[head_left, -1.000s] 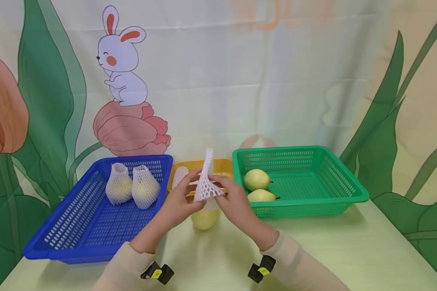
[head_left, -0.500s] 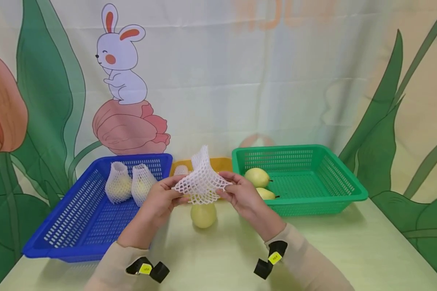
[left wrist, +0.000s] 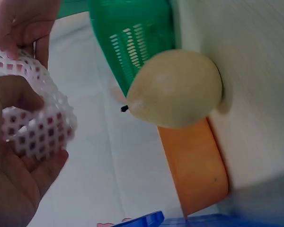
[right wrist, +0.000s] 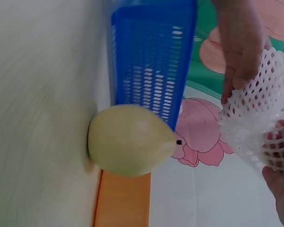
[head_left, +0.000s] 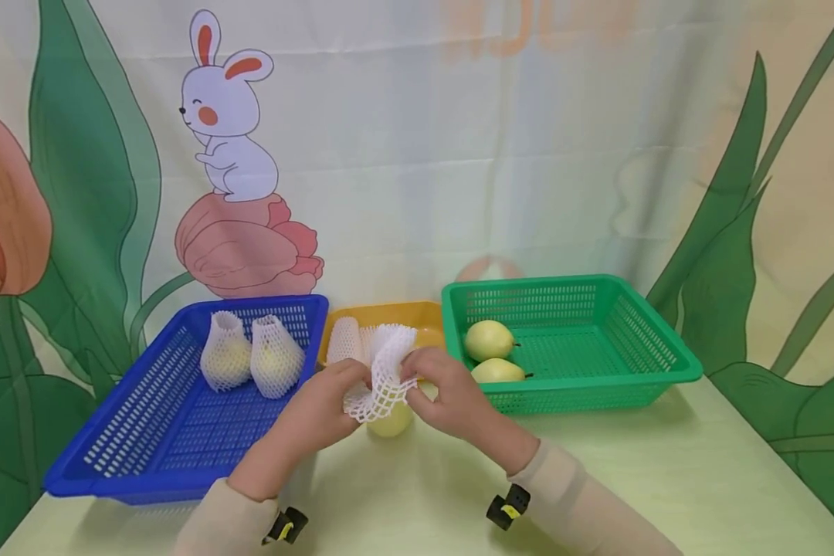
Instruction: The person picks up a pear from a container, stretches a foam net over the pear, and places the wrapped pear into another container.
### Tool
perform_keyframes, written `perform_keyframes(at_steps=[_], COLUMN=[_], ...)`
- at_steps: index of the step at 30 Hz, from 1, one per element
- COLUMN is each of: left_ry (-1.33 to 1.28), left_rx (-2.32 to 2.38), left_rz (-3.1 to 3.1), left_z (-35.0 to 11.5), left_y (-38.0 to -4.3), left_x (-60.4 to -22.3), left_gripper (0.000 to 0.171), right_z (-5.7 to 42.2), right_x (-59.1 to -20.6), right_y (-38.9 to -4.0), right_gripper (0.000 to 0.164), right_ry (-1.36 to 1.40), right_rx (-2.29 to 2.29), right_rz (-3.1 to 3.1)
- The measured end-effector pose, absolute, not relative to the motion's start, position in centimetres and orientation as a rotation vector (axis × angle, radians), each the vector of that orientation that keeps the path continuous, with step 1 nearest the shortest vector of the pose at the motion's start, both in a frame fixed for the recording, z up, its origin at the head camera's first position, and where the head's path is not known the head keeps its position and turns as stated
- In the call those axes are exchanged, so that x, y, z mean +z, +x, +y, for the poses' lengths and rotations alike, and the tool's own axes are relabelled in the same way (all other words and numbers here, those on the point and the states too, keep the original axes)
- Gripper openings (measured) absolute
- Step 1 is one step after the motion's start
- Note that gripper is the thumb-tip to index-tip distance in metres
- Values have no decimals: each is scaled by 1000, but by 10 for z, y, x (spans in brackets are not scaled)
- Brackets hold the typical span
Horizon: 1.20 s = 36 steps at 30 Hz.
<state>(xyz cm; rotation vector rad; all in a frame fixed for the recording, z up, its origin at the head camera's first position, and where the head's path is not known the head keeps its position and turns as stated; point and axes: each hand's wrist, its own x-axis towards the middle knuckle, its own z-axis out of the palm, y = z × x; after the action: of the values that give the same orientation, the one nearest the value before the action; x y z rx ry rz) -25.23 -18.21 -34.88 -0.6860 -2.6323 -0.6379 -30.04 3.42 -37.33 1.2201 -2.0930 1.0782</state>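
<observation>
A white foam net sleeve (head_left: pixel 391 363) is held up between both hands, its wide mesh end spread toward me. My left hand (head_left: pixel 323 405) pinches the left side of its rim, thumb on the mesh in the left wrist view. My right hand (head_left: pixel 448 392) grips its right side with bent fingers. Below and behind the sleeve a bare yellow-green pear (head_left: pixel 391 426) stands on the table, partly hidden in the head view. In the left wrist view that pear (left wrist: pixel 180 90) shows whole, its dark stem upward and the hands apart from it.
On the left stands a blue basket (head_left: pixel 181 479) with two net-wrapped pears (head_left: pixel 276 359). A yellow-orange tray (head_left: pixel 427 316) at the back holds more foam nets (head_left: pixel 344 340). The green basket (head_left: pixel 598 378) on the right holds two bare pears (head_left: pixel 489 341).
The hands first brought the sleeve's rim wide apart, then moved closer together and lower toward the pear. The sleeve now looks twisted and narrower, covering the pear's top from the head view.
</observation>
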Motion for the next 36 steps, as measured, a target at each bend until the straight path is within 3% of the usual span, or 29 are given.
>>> perform_keyframes(at_steps=[7, 15, 24, 36], left_ry=[-688, -547, -356, -433], left_rx=[-315, -271, -433, -805], left_rz=[-2548, -2525, -2823, -2874], left_z=[-175, -167, -159, -161], left_y=[-257, -271, -272, -273], left_x=[-359, -379, -385, -403], left_gripper=[29, 25, 18, 32], right_z=[26, 11, 8, 15], right_x=[-384, -391, -402, -422], right_y=[-301, -301, -311, -331], right_gripper=[10, 23, 15, 19], right_ry=[1224, 1064, 1092, 1120], right_rx=[401, 149, 271, 925], right_rz=[-2206, -2504, -2573, -2839])
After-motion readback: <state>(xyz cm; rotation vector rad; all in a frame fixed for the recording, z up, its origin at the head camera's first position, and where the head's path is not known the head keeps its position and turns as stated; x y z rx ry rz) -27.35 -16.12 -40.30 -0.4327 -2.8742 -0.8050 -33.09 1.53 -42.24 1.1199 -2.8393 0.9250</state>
